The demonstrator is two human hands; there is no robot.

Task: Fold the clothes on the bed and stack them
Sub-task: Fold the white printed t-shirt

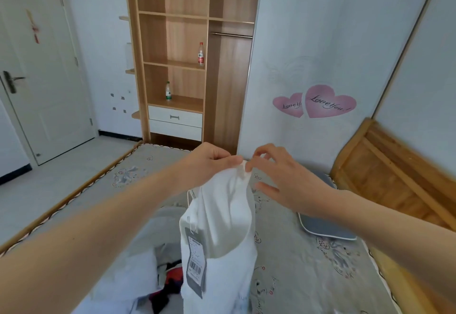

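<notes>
1. The left hand (209, 163) is raised above the bed, its fingers curled and pinching the top edge of a white garment (222, 227).
2. The right hand (283, 180) meets it just beside, thumb and forefinger pinching the same top edge; the remaining fingers are spread loosely, and one lower finger lies against the cloth's right side.
3. The white garment hangs from both hands, lifted off the mattress (296, 252); its lower part reaches down toward the bottom of the view.
4. A grey hang tag (196, 266) with a barcode dangles from a string on the garment's left side.
5. Beneath and left of the garment lies a heap of other clothes (148, 264), white and grey, with a dark red and black piece showing; their individual shapes cannot be told.
6. The mattress carries a grey patterned cover; a grey pillow (323, 224) with white piping rests at its right, near the wooden headboard (394, 170).
7. Beyond the bed stands an open wooden wardrobe (187, 54) with two bottles (201, 54) on its shelves and white drawers (175, 122) below.
8. The sliding door to the right bears pink heart stickers (320, 102); a white room door (44, 66) stands at far left.
</notes>
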